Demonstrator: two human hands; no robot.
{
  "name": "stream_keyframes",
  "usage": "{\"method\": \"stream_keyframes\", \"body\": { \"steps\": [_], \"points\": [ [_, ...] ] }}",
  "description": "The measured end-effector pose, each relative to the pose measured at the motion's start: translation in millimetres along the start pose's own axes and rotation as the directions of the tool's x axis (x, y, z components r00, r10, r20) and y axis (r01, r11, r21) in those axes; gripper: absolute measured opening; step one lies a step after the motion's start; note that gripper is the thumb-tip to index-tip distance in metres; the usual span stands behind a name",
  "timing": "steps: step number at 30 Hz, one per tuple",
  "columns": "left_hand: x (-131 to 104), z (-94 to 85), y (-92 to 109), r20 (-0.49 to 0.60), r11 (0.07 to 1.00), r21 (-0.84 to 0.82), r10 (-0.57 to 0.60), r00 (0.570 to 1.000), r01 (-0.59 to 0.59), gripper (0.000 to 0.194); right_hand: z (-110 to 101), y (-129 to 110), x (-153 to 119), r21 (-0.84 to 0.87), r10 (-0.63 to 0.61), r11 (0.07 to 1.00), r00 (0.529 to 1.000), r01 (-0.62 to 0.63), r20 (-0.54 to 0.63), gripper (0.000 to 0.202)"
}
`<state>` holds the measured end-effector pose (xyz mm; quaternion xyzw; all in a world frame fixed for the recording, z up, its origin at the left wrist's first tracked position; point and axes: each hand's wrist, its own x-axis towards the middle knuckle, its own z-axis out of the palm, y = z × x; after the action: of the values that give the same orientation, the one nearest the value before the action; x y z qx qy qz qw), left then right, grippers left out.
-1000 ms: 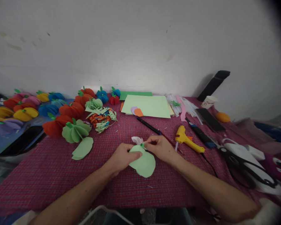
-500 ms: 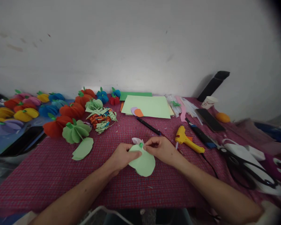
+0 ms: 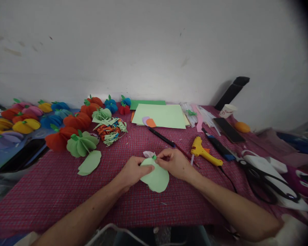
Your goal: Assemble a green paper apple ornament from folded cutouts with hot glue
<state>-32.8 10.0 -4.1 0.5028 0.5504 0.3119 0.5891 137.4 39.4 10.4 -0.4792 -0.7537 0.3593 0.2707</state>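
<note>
A light green paper pumpkin (image 3: 157, 178), made of rounded paper pieces, is held just above the checked cloth in front of me. My left hand (image 3: 135, 171) grips its left side, thumb across the front and fingers behind. At its top sits a small green paper stem (image 3: 154, 157), with a pale pinkish-white piece of paper (image 3: 148, 154) behind it. My right hand (image 3: 175, 164) pinches at the top edge beside the stem; whatever lies between its fingertips is too small to make out. To the left lie loose light green paper pieces (image 3: 89, 163).
Finished paper pumpkins (image 3: 77, 121) and paper shreds (image 3: 110, 131) stand at the left. Paper sheets (image 3: 161, 114) lie at the back, with a black pen (image 3: 161, 137) before them. On the right are a yellow glue gun (image 3: 205, 153), a utility knife (image 3: 219, 146) and black-handled scissors (image 3: 261, 181).
The whole view has shifted slightly to the left. Both hands keep their hold on the paper pumpkin, and my right fingertips have moved only a little by the stem.
</note>
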Motion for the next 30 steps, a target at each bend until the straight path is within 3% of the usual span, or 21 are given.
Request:
{"method": "stream_keyframes", "body": {
  "steps": [14, 20, 30],
  "points": [
    [-1.3, -1.6, 2.3, 0.014, 0.998, -0.058, -0.035, 0.999, 0.036, 0.029, -9.2, 2.4, 3.2, 0.027, 0.025, 0.999, 0.998, -0.024, -0.055, 0.014],
    [-0.4, -0.6, 2.9, 0.01, 0.998, -0.061, -0.034, 0.999, 0.035, 0.028, -4.3, 4.2, 0.3, 0.048, 0.014, 0.999, 1.0, -0.014, -0.007, 0.016],
    [-1.2, 0.6, 3.9, 0.005, 0.998, -0.05, -0.034, 0.999, 0.035, 0.025, 1.0, 1.6, -1.0, -0.176, -0.104, 0.981, 0.99, 0.087, -0.09, 0.009]
  ]
}}
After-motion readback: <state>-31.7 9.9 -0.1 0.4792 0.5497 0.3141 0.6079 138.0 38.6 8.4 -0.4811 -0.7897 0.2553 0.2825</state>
